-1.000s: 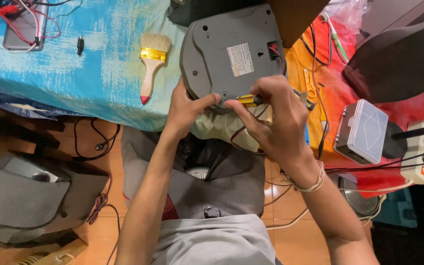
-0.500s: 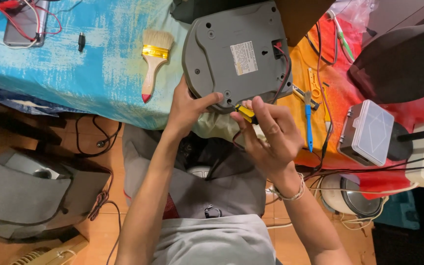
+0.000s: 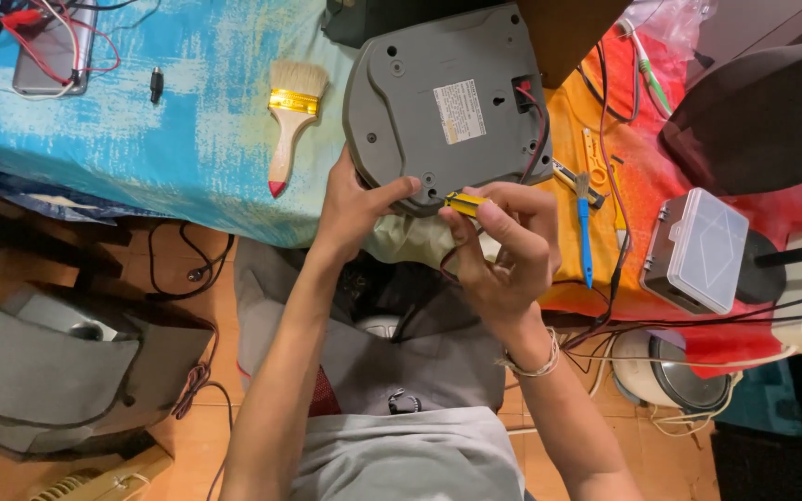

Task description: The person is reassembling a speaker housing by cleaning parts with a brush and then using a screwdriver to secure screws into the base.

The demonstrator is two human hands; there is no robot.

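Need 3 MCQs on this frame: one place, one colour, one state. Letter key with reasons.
1. Where does the wooden-handled paintbrush with a yellow band lie?
A on the blue cloth, left of the grey plastic appliance base
B on the floor
C on the clear plastic box

2. What colour is the small tool in the right hand?
A green
B yellow
C white

3. How does the grey plastic appliance base lie?
A underside up
B boxed
C on the floor

Key: 1 A, it rests on the blue cloth. 2 B, the small yellow tool shows at the fingertips. 3 A, label and screw holes face up; the left hand steadies its edge.
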